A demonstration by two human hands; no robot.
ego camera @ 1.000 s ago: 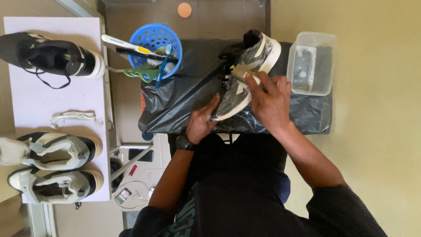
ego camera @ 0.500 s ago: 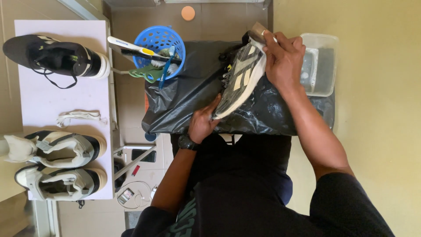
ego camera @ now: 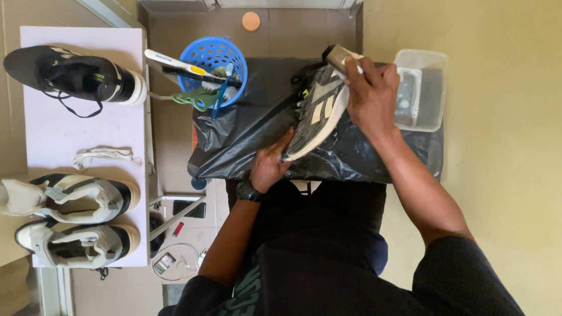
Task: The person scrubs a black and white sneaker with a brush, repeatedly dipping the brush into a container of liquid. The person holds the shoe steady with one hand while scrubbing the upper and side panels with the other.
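Person is working at centre frame over a black plastic sheet [ego camera: 351, 155] covering a small surface. Left hand [ego camera: 270, 164] is gripping the near end of a grey-and-cream sneaker [ego camera: 316, 114], fingers curled and clamped around its lower tip, just left of centre. Right hand [ego camera: 370, 96] is sitting at the sneaker's far end, upper centre-right, fingers closed tight around a small tan brush block [ego camera: 338, 57] and pressing it against the shoe's upper end.

Key relation: the sneaker's long axis is running diagonally, from lower left at the left hand up to upper right under the right hand. Shoe is lying tilted on its side, sole edge facing right, resting on the sheet. Right hand is the nearer one to the clear plastic tub [ego camera: 421, 88] of soapy water, which is sitting just right of it, at upper right; whether they touch cannot be told.

Upper centre-left: blue perforated basket [ego camera: 212, 55] holding brushes. Left side of frame: white board [ego camera: 88, 129] carrying one black sneaker [ego camera: 70, 73] at top, a loose whitish lace [ego camera: 105, 156] in the middle, two cream sneakers [ego camera: 73, 225] at bottom.
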